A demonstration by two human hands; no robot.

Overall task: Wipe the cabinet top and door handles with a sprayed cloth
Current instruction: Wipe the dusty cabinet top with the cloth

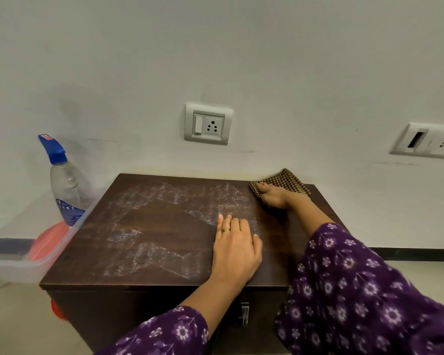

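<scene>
Right hand: your right hand (pixel 274 197) is pressing down on the cloth (pixel 290 181), with the thumb lying on its left edge. The back of the hand is hiding the fingers, so you cannot tell whether they are curling round the cloth or lying flat on it.
Left hand: your left hand (pixel 235 248) is resting palm down on the cabinet top (pixel 144 226), fingers straight and close together, holding nothing. It is wearing a ring (pixel 225 230).
Cloth: the brown checked cloth is lying at the far right corner of the cabinet top, by the wall.
Cabinet top: the dark wood is showing whitish streaks across its left and middle parts.
Door handle: a metal door handle (pixel 244 313) is showing on the cabinet front, between your two sleeves.
Spray bottle: the spray bottle (pixel 66 190) is standing upright in a clear bin (pixel 13 270) just left of the cabinet.
</scene>
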